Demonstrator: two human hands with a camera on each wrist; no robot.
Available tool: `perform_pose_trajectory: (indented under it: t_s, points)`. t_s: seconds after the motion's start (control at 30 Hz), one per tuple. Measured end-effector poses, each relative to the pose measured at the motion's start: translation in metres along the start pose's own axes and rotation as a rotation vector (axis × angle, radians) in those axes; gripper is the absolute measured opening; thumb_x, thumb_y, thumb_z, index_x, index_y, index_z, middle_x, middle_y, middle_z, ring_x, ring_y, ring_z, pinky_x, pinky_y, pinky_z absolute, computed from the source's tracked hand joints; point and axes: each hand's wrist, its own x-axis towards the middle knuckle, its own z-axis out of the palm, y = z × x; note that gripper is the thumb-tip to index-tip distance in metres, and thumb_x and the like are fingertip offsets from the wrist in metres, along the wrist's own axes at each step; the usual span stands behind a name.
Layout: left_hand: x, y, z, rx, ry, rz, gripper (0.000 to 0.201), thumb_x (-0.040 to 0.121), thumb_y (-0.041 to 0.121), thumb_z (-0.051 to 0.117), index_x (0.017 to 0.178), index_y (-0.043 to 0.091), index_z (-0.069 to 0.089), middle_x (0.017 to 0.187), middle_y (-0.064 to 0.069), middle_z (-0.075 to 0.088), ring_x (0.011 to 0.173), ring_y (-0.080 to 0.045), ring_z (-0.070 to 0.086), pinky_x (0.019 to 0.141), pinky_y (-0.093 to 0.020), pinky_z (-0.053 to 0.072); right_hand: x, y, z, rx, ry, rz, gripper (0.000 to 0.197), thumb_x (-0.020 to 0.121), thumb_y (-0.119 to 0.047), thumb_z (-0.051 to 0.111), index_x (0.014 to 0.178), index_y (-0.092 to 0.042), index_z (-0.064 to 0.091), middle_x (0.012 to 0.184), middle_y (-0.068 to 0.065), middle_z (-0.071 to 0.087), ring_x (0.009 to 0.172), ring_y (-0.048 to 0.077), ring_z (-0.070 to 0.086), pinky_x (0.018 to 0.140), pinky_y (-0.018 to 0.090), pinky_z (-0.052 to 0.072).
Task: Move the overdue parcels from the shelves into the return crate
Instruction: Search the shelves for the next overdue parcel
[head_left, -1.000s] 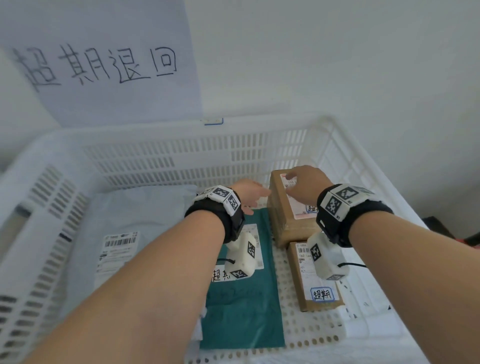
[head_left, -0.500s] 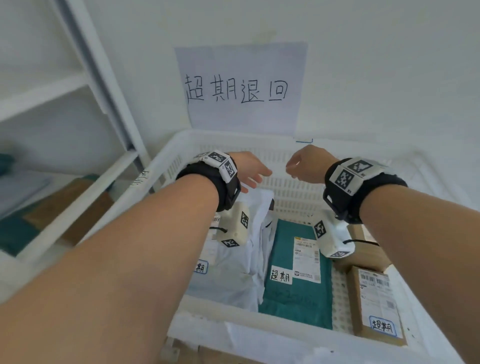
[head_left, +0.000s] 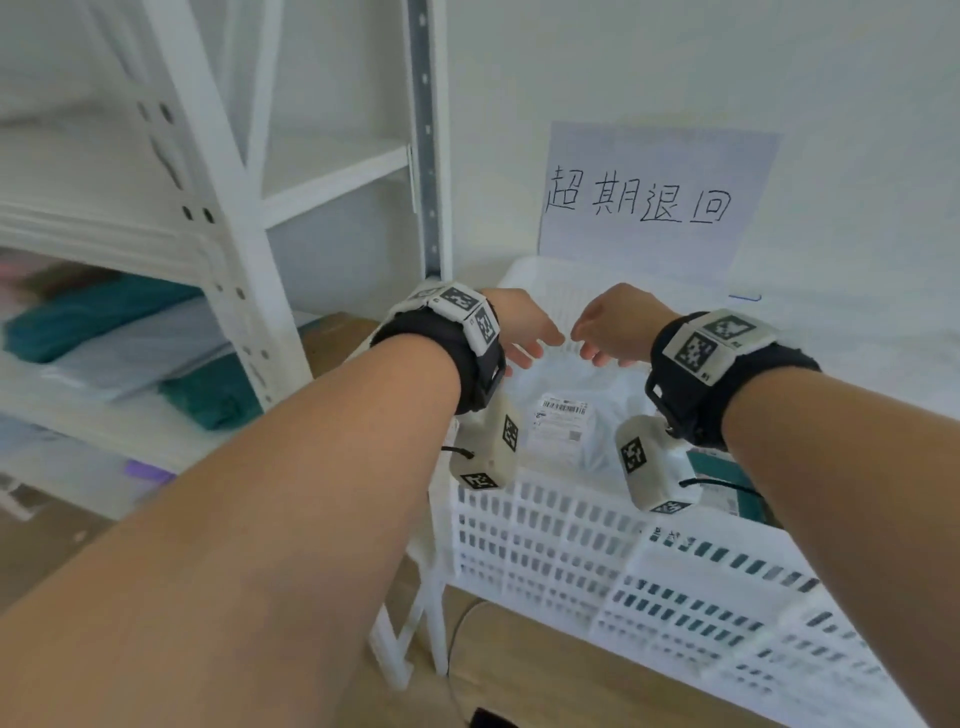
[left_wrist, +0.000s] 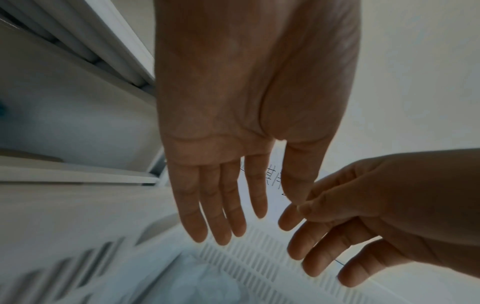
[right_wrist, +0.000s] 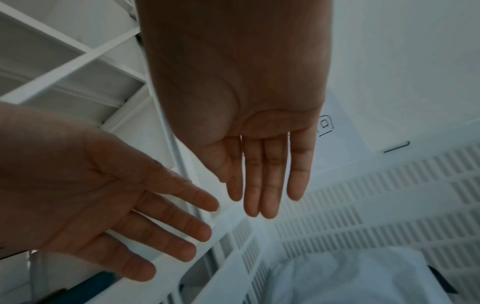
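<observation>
Hands are both empty: the left hand (head_left: 522, 332) shows flat, straight fingers, the right hand (head_left: 610, 325) loosely relaxed ones, and both hover above the near edge of the return crate (head_left: 623, 561), close beside each other. For the next pick, turn toward the shelves (head_left: 171, 447) and select only a parcel marked overdue, supporting soft mailers from beneath. Teal parcels (head_left: 208, 395) and pale, blurred bags lie on the shelf, while a crinkled white poly mailer (head_left: 566, 431) already rests inside the rigid, slotted white plastic crate.
</observation>
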Motion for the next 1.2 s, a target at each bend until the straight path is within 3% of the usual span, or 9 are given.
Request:
perform_pose_trajectory:
  t_s: [0.1,0.27,0.37,0.57,0.63,0.77,0.93,1.07,1.2]
  points:
    - [-0.026,-0.032,-0.013,-0.065,0.015,0.005,0.033,0.095,0.024,0.06,0.124,0.008,0.059,0.11,-0.006,0.065,0.094,-0.02,0.063,0.09,-0.037,0.053,-0.017,-0.03,0.022,-0.011,0.011,-0.018,0.025,0.096,-0.014,0.052,0.104,0.001,0.069,0.095,0.01,0.075,0.091,0.028,0.072,0.086,0.04,0.058]
    - [-0.074,-0.091,-0.031,-0.174,0.068,-0.014,0.028,0.095,0.014,0.058,0.117,-0.003,0.06,0.088,-0.009,0.065,0.069,-0.018,0.063,0.073,-0.03,0.055,-0.053,-0.078,0.068,-0.014,0.054,-0.052,0.024,0.094,-0.015,0.051,0.091,-0.001,0.071,0.081,0.008,0.074,0.082,0.027,0.073,0.081,0.041,0.06]
    - [-0.107,-0.132,-0.043,-0.179,0.067,-0.033,0.017,0.097,0.011,0.056,0.108,0.0,0.061,0.079,-0.008,0.062,0.065,-0.017,0.059,0.067,-0.027,0.051,-0.073,-0.103,0.104,-0.022,0.022,-0.088,0.023,0.091,-0.014,0.051,0.088,-0.002,0.071,0.079,0.01,0.074,0.079,0.028,0.073,0.077,0.04,0.061]
    - [-0.15,-0.232,-0.07,-0.116,0.109,-0.138,0.016,0.096,0.015,0.057,0.103,0.004,0.066,0.079,-0.005,0.066,0.067,-0.016,0.062,0.072,-0.029,0.053,-0.099,-0.162,0.179,0.064,0.193,-0.275,0.022,0.085,-0.021,0.053,0.077,-0.007,0.068,0.074,0.011,0.071,0.071,0.028,0.07,0.073,0.041,0.06]
    - [-0.161,-0.264,-0.081,-0.013,0.172,-0.165,0.02,0.095,0.013,0.057,0.108,0.001,0.065,0.086,-0.007,0.068,0.073,-0.02,0.064,0.08,-0.034,0.054,-0.103,-0.187,0.203,0.072,0.149,-0.324,0.021,0.084,-0.021,0.053,0.078,-0.009,0.069,0.074,0.009,0.071,0.071,0.026,0.07,0.071,0.041,0.06]
    - [-0.178,-0.314,-0.103,0.301,0.378,-0.188,0.027,0.094,0.014,0.051,0.111,0.004,0.068,0.115,-0.013,0.068,0.106,-0.03,0.064,0.096,-0.037,0.051,-0.103,-0.227,0.25,0.037,0.069,-0.391,0.022,0.084,-0.017,0.049,0.081,-0.008,0.069,0.079,0.009,0.071,0.075,0.026,0.069,0.072,0.037,0.059]
    - [-0.188,-0.371,-0.121,0.327,0.437,-0.219,0.019,0.091,0.019,0.051,0.099,0.028,0.067,0.119,-0.002,0.066,0.108,-0.026,0.061,0.096,-0.038,0.049,-0.093,-0.264,0.301,-0.067,-0.016,-0.411,0.025,0.089,-0.018,0.046,0.098,-0.014,0.069,0.105,0.005,0.067,0.095,0.025,0.061,0.077,0.031,0.05]
    - [-0.182,-0.407,-0.136,0.314,0.411,-0.229,0.033,0.095,0.011,0.048,0.124,0.015,0.064,0.126,-0.004,0.061,0.116,-0.024,0.057,0.1,-0.032,0.044,-0.077,-0.291,0.331,-0.125,-0.082,-0.397,0.027,0.089,-0.013,0.046,0.105,-0.009,0.068,0.107,0.011,0.067,0.098,0.03,0.062,0.082,0.035,0.053]
    - [-0.166,-0.447,-0.174,0.296,0.433,-0.219,0.033,0.096,0.011,0.048,0.123,0.019,0.064,0.132,-0.004,0.057,0.119,-0.023,0.055,0.099,-0.03,0.043,-0.046,-0.331,0.362,-0.105,-0.113,-0.37,0.026,0.09,-0.013,0.046,0.104,-0.01,0.068,0.105,0.009,0.067,0.094,0.028,0.063,0.077,0.033,0.053]
